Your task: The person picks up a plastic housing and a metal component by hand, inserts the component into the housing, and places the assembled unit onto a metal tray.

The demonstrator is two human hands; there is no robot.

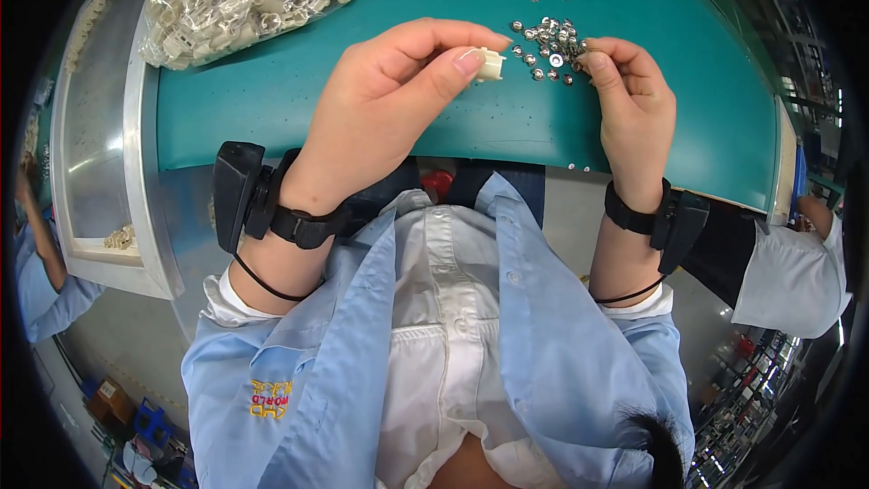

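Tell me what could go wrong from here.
The left hand holds the cream plastic part only by thumb and fingertip, so it might slip. The right hand, beside the loose shiny metal pieces, could scatter some. Two small shiny bits near the green table's front edge may drop.

1 cream plastic part is pinched near silvery metal pieces.

Green desk. Left: metal-framed tray; beyond it, co-worker's blue sleeve. Lower left: brown carton near blue stool. Far right: another person's pale garment.
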